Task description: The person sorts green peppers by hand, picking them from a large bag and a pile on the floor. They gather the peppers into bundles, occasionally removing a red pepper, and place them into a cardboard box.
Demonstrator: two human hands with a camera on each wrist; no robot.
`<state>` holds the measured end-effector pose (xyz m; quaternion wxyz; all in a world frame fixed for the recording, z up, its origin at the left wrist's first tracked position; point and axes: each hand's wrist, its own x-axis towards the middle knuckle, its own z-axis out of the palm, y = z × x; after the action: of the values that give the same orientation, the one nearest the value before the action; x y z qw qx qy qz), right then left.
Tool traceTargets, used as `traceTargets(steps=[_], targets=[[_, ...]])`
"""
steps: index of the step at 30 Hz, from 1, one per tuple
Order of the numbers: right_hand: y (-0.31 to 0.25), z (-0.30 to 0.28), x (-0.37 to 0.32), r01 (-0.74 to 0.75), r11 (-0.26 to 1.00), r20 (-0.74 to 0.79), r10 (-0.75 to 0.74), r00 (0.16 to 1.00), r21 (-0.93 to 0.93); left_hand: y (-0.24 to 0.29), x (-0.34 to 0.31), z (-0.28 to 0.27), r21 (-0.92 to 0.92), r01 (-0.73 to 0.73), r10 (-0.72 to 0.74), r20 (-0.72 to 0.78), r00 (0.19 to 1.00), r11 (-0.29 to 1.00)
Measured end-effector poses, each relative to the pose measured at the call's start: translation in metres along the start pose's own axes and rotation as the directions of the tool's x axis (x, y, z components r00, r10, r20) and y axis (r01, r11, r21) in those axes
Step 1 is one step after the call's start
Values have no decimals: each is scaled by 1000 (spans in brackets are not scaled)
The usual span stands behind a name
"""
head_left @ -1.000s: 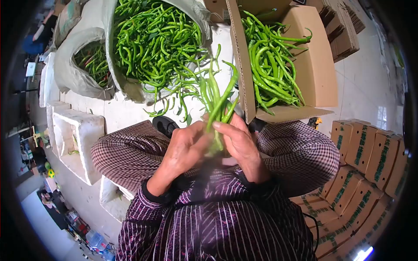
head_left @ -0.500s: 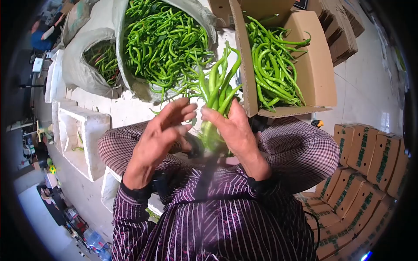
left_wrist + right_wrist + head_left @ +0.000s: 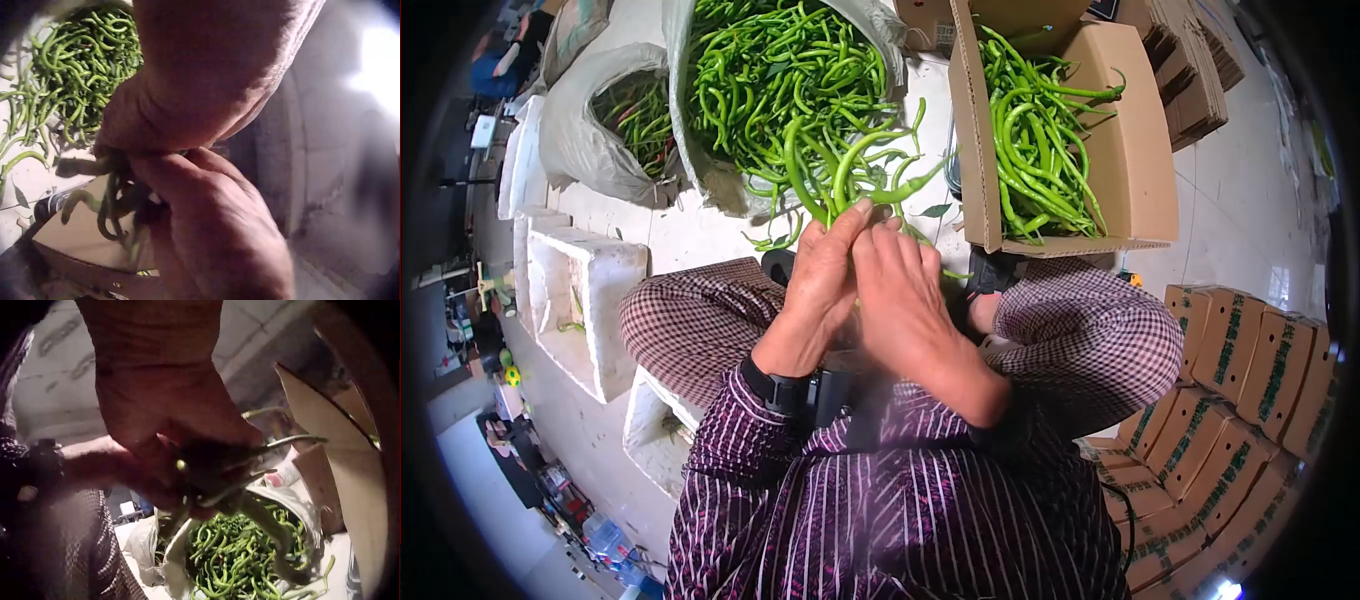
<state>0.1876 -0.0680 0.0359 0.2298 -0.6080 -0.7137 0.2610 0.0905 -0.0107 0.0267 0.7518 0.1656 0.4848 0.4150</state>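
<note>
A bunch of long green chili peppers (image 3: 843, 178) is held in front of the lap, with the tips fanning out forward. My left hand (image 3: 822, 272) grips it from the left, thumb laid along the top. Against it, my right hand (image 3: 903, 300) holds the same bunch, its back turned up and its fingers curled over. The lower ends of the peppers are hidden by the hands in the head view. In the left wrist view, chili peppers (image 3: 81, 167) stick out beside the touching hands. The right wrist view shows a dark chili pepper (image 3: 269, 519) hanging below the fingers.
Ahead lies a big open sack (image 3: 676, 110) full of green chili peppers, beside a smaller sack (image 3: 575, 150). An open carton (image 3: 1145, 150) with longer peppers stands right. White foam boxes (image 3: 615, 320) are at left; stacked cartons (image 3: 1200, 320) stand at right.
The left hand, apart from the bunch half a second ago, has come back and grips it. The right hand has turned over, back up, and the peppers now fan out wider.
</note>
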Motion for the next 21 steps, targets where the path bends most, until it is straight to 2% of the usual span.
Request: traceTargets(steps=[1,3,4,5,6,7,8,10,11,12,13,14,15,17,18,20,21], targets=[[-5,-5,-6,-2,1000,2,2,1000,0,0,4,-5,-1,2,-2,-1,1000,1000],[-13,-26,-17,177,984,-129,-175,976,1,4,15,-26,-9,44,-43,82,996,999],[-12,-32,-25,198,969,-167,-174,971,146,9,18,-29,-105,59,-39,184,982,993],[-11,-39,-35,204,967,-164,-179,970,153,12,22,-37,-140,73,-55,131,990,987],[-9,-47,-45,-73,898,52,56,997,435,15,23,-41,-174,49,-23,149,989,984],[-4,-52,-51,-375,700,319,218,923,607,19,24,-43,-207,27,9,170,985,978],[10,-46,-55,-371,701,316,215,924,609,23,21,-43,-231,30,19,207,978,973],[44,-14,-66,-472,698,608,65,791,539,30,15,-39,-272,57,12,245,969,961],[49,-3,-65,-472,698,605,70,793,539,31,13,-36,-314,83,9,280,960,946],[48,4,-56,-577,303,577,102,811,758,31,11,-35,-348,108,1,298,954,931],[45,6,-45,-541,-155,561,136,817,826,29,12,-38,-308,107,13,365,931,945],[43,-2,-40,-455,-192,479,105,871,870,28,11,-38,-309,121,14,400,917,943],[37,4,-30,-253,-160,275,130,953,954,26,10,-37,-308,136,13,435,901,942],[28,-10,-25,-198,-379,261,123,958,904,22,9,-39,-311,153,8,461,888,938],[29,-10,-26,-195,-378,257,119,959,905,21,9,-40,-306,137,18,454,891,942],[34,-10,-31,-212,-164,222,45,974,963,20,8,-40,-300,119,30,450,892,947],[34,-11,-33,-211,-164,221,43,974,964,19,8,-40,-301,126,30,464,885,945]])
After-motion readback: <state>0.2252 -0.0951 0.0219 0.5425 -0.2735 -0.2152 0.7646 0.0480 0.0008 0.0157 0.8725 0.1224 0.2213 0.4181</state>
